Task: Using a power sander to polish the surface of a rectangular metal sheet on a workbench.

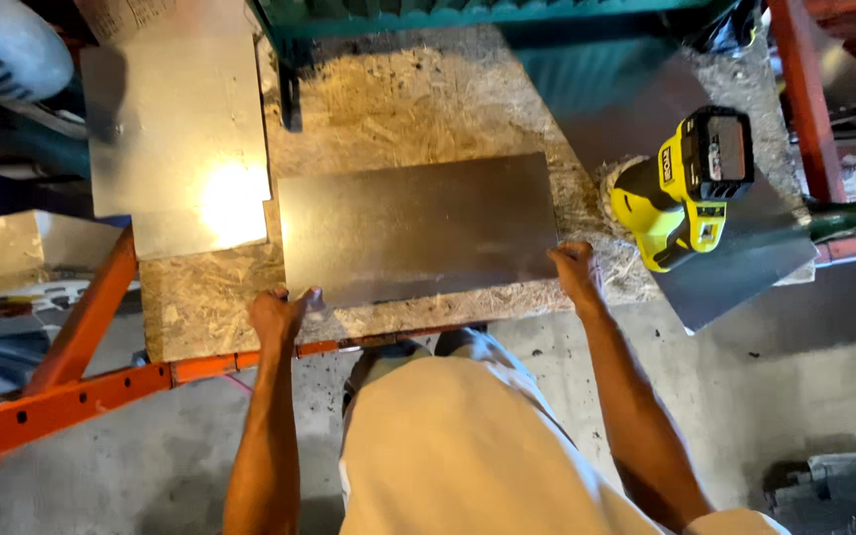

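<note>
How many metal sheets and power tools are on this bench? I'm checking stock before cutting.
Metal sheets: 3, the one held by the left hand and right hand, a shiny one, one under the tool
Yellow power tool: 1
Total: 4

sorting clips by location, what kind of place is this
Most likely a metalworking or fabrication workshop. Both hands, left hand and right hand, hold a sheet metal panel on a chipboard worktop over an orange steel frame, with a yellow cordless power tool alongside and a bare concrete floor.
</note>
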